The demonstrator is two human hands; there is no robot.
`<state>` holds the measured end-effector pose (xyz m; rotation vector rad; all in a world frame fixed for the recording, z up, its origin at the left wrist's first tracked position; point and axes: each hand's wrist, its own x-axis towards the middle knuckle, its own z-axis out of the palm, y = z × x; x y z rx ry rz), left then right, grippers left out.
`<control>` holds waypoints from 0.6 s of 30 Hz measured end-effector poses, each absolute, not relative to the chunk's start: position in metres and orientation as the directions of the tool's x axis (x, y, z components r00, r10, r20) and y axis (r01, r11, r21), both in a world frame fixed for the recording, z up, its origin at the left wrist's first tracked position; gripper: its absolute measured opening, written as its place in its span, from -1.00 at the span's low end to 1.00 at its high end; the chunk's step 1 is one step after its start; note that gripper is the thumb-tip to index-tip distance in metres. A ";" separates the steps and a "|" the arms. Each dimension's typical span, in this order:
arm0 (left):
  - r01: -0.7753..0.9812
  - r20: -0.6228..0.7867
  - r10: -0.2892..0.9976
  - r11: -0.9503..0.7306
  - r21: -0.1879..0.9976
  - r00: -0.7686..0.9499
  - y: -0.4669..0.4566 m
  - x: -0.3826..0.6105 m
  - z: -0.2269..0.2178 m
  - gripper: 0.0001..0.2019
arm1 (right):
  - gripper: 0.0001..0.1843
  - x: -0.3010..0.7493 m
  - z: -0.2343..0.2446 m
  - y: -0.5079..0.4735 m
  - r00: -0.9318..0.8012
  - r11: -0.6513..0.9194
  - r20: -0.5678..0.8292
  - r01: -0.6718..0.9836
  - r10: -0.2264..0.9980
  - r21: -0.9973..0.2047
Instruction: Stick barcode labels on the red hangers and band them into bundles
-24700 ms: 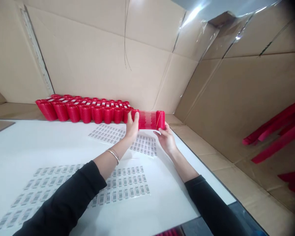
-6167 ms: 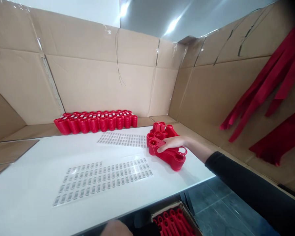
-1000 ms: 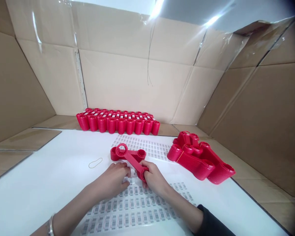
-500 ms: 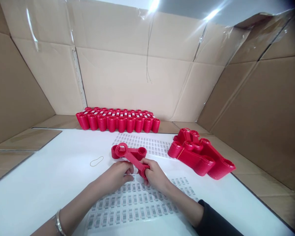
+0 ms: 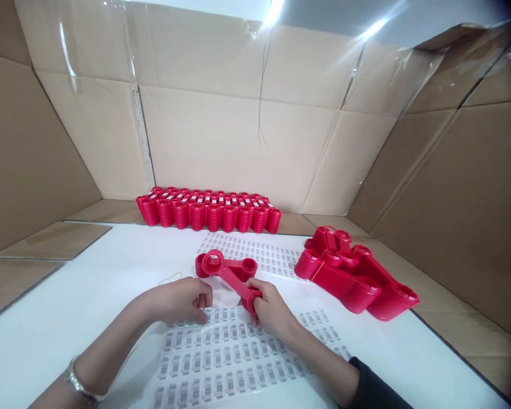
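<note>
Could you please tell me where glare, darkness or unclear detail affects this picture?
In the head view, white light streaks flare along the top and highlights mark the brown cardboard wall; in that same view, the upper-right corner is dark, and print on the nearer white barcode-label sheet is unreadable.

The left forearm (image 5: 111, 341) is slanting up and inward from the lower left, bare, while the left wrist (image 5: 147, 307) is bending so that the left hand (image 5: 179, 298) is pointing toward the right. Its fingers (image 5: 205, 291) are curling inward, and its thumb (image 5: 196, 315) is lying below them, with a gap showing between. The right forearm (image 5: 319, 358) is angling in from the lower right, and the right hand (image 5: 270, 307) is gripping, its fingers bending inward and partly hidden. The two hands are staying apart, their backs showing.
</note>
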<state>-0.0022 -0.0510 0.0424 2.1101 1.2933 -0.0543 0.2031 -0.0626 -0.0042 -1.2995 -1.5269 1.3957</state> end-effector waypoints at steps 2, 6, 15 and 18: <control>0.827 -0.406 0.759 -0.301 0.474 0.509 -0.049 -0.006 0.044 -0.86 | -0.81 0.203 -0.004 -0.062 -0.261 -0.073 -0.131 0.220 0.957 -0.973; 0.829 -0.406 0.757 -0.311 0.465 0.512 -0.044 -0.008 0.037 -0.86 | -0.80 0.203 -0.004 -0.061 -0.268 -0.070 -0.135 0.238 0.954 -0.969; 0.835 -0.451 0.739 -0.273 0.478 0.501 -0.039 -0.025 0.041 -0.80 | -0.77 0.205 -0.005 -0.061 -0.259 -0.060 -0.123 0.238 0.958 -0.969; 0.844 -0.477 0.730 -0.259 0.469 0.489 -0.039 -0.033 0.043 -0.83 | -0.76 0.205 -0.004 -0.062 -0.257 -0.073 -0.134 0.233 0.957 -0.970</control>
